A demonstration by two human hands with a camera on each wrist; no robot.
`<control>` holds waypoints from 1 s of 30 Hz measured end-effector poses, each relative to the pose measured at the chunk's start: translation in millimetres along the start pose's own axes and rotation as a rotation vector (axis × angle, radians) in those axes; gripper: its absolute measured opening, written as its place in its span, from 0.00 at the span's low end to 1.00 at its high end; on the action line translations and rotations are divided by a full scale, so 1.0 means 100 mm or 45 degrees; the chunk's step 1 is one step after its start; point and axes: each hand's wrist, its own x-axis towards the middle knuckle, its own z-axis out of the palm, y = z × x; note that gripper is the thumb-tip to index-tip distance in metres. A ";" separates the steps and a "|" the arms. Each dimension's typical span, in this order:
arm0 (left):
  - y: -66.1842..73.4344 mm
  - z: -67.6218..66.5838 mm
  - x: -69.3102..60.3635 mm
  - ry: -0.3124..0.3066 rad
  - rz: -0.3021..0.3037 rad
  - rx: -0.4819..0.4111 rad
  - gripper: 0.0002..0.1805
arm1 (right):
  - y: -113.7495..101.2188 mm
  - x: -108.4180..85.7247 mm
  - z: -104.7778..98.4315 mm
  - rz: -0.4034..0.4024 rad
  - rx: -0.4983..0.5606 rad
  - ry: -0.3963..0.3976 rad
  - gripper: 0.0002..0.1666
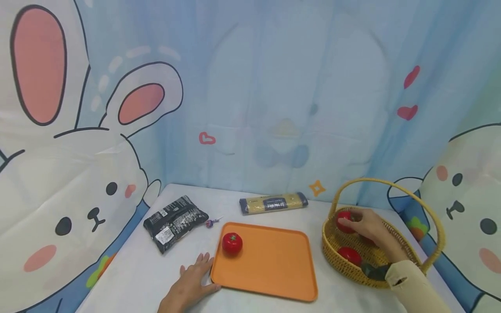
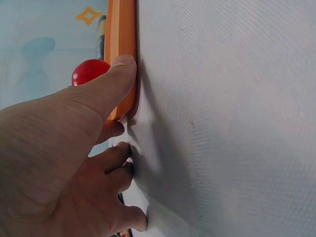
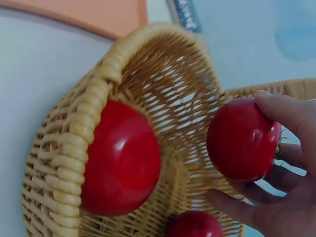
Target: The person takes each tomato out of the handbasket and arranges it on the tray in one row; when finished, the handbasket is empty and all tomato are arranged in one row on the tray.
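The right hand (image 1: 367, 222) pinches a round red tomato (image 3: 241, 140) at a yellow wicker basket (image 1: 332, 255); the left hand (image 1: 192, 278), spread, touches a rectangular orange tray (image 1: 270, 263).

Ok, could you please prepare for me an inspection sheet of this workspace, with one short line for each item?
Surface: white table with a finely textured top.
Job's things: orange rectangular tray, one round red tomato near its left end; straw-coloured woven basket with arched handle, two more red tomatoes inside.
Clutter: black-and-silver plastic packet and small wrapped lollipop, left of the tray; long yellow packet with dark blue ends, behind it.
Left hand: thumb touches the tray's near left corner.
Right hand: grips another red tomato at the basket.
Cables: nothing seen.
Surroundings: pale blue curtain printed with cartoon animals.
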 end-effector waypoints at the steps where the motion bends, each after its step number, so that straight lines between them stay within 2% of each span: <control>1: 0.00 0.00 0.00 0.002 0.001 -0.005 0.45 | -0.01 -0.02 -0.01 -0.008 0.001 0.004 0.49; 3: 0.01 0.01 -0.01 0.007 0.005 -0.007 0.45 | -0.05 -0.07 -0.02 -0.027 -0.013 0.022 0.49; 10: 0.02 0.02 0.02 -0.025 -0.055 0.000 0.45 | -0.24 -0.28 -0.08 -0.098 -0.082 0.104 0.48; 21: -0.01 0.02 -0.03 0.008 -0.003 -0.018 0.45 | -0.75 -0.51 -0.13 -0.168 0.037 0.127 0.48; 30: -0.01 0.04 -0.02 -0.002 -0.008 -0.027 0.46 | -1.08 -0.62 0.00 -0.241 0.186 0.169 0.45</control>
